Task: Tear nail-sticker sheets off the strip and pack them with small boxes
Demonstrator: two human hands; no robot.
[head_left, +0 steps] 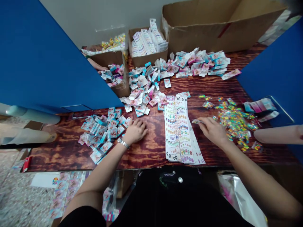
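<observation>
Your right hand (211, 130), at centre right of the frame, pinches a small card (196, 121) between thumb and fingers, with its far end sticking out to the left, just over the edge of the fanned stack of printed sheets (179, 130). Those sheets lie flat on the table, carrying rows of small oval designs.

Your left hand (135, 130) rests palm down on the wooden table (151, 156), fingers loosely curved and holding nothing, right beside the lower-left pile of blue-edged packets (101, 130). A metal wristwatch (123, 143) sits on that wrist. Your hands are apart, with the sheets between them.

Right of your right hand lies a scatter of colourful cellophane packets (236, 124), with a few pink-and-blue boxes (260, 105) beyond it. A co-worker's forearm (279, 135) reaches in from the right edge, and another person's arm (96, 64) shows at upper left.

Loose packets heap up at top centre (144, 85) and spread toward the upper right (199, 63). Behind them stand an open cardboard box of stacked sheets (146, 44) and a larger cardboard box (213, 26). Blue partitions (47, 56) flank the table on both sides.
</observation>
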